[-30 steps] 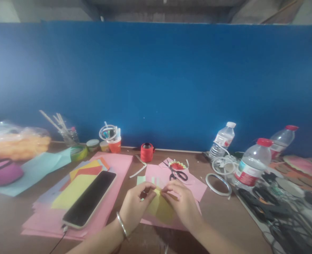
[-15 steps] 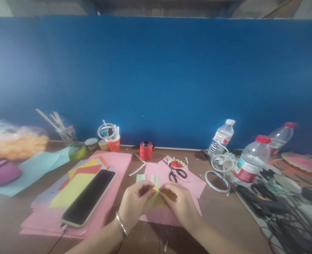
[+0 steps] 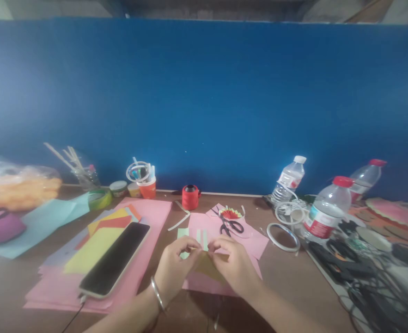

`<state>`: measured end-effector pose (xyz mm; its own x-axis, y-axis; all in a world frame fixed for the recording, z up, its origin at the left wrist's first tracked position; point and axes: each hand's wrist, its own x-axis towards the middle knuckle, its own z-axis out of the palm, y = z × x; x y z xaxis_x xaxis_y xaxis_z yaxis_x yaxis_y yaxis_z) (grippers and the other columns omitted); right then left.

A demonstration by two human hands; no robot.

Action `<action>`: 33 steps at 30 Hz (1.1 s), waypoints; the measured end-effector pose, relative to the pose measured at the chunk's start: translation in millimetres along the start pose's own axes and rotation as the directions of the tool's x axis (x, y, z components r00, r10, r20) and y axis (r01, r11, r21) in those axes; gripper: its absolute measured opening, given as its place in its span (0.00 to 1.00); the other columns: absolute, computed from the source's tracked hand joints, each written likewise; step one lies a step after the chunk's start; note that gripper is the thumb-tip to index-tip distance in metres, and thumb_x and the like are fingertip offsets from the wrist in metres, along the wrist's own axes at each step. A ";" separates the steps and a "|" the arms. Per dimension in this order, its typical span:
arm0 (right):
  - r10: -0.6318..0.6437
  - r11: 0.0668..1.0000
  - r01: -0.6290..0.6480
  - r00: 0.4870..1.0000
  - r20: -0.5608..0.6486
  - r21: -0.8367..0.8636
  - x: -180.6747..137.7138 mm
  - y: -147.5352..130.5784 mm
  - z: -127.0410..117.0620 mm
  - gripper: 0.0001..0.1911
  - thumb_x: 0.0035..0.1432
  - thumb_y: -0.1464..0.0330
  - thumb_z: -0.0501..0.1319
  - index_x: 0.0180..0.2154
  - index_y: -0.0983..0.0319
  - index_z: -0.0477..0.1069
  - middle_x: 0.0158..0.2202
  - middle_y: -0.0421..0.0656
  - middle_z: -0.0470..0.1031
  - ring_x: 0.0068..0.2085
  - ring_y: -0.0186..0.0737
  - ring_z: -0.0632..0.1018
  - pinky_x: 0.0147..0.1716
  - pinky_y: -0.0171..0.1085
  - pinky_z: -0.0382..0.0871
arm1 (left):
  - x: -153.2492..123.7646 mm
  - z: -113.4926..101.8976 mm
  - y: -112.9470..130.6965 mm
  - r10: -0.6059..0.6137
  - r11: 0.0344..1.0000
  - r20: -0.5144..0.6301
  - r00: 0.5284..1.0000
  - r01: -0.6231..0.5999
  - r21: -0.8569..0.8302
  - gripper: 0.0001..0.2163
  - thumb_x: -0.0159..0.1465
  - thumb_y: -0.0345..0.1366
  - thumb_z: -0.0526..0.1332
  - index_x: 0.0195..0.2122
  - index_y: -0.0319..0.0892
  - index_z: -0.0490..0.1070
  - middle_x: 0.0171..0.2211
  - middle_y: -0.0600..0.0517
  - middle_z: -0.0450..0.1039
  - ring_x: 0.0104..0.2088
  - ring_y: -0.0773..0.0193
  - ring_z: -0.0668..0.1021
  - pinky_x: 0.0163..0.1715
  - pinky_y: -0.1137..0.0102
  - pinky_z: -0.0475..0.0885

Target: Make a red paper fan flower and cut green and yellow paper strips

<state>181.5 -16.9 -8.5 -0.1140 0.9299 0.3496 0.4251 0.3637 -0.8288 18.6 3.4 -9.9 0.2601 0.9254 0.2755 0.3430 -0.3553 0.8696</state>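
Observation:
Both of my hands meet over a small piece of yellow paper at the near middle of the brown table. My left hand, with a metal bangle on the wrist, pinches the paper's left top edge. Its right top edge is pinched by my right hand. The paper lies above a pink sheet that carries pale green strips. Black-handled scissors lie just beyond my right hand, beside a small red and yellow pleated paper piece.
A black phone rests on a stack of coloured paper at the left. A red thread spool, an orange cup of pens and small jars stand along the blue wall. Three water bottles, tape rings and tangled cables fill the right.
My hands keep hold of the yellow paper and have worked it slightly; less of it shows between them now. The view has shifted up a little.

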 end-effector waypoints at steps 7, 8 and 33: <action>0.222 0.955 -0.219 0.975 0.007 0.199 8.4 21.2 -7.3 0.06 0.51 0.70 0.56 0.27 0.64 0.70 0.26 0.41 0.72 0.29 0.37 0.72 0.29 0.32 0.63 | 6.2 -4.1 -5.1 -0.172 0.969 -0.073 0.982 0.155 -0.192 0.06 0.55 0.36 0.58 0.25 0.39 0.69 0.23 0.54 0.70 0.24 0.67 0.70 0.23 0.76 0.65; 0.236 0.950 -0.230 0.972 -0.003 0.209 9.3 23.6 -7.6 0.06 0.51 0.69 0.57 0.27 0.64 0.71 0.25 0.41 0.72 0.29 0.36 0.72 0.28 0.32 0.63 | 6.8 -4.2 -5.6 -0.184 0.964 -0.087 0.979 0.163 -0.209 0.06 0.54 0.36 0.59 0.25 0.39 0.69 0.22 0.55 0.69 0.24 0.67 0.70 0.22 0.76 0.64; -0.144 0.937 0.127 0.989 -0.027 -0.326 -6.5 -13.9 2.5 0.04 0.47 0.75 0.58 0.25 0.61 0.66 0.25 0.40 0.70 0.31 0.40 0.70 0.33 0.37 0.59 | -15.4 7.2 5.7 0.018 0.986 0.028 0.999 -0.022 0.165 0.07 0.58 0.34 0.56 0.26 0.44 0.73 0.24 0.56 0.75 0.27 0.66 0.75 0.25 0.76 0.67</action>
<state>174.2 -27.9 -0.3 -0.1495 0.8661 0.4769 0.6767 0.4413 -0.5894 23.0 -13.8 -12.2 0.2913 0.9149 0.2793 0.4812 -0.3925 0.7838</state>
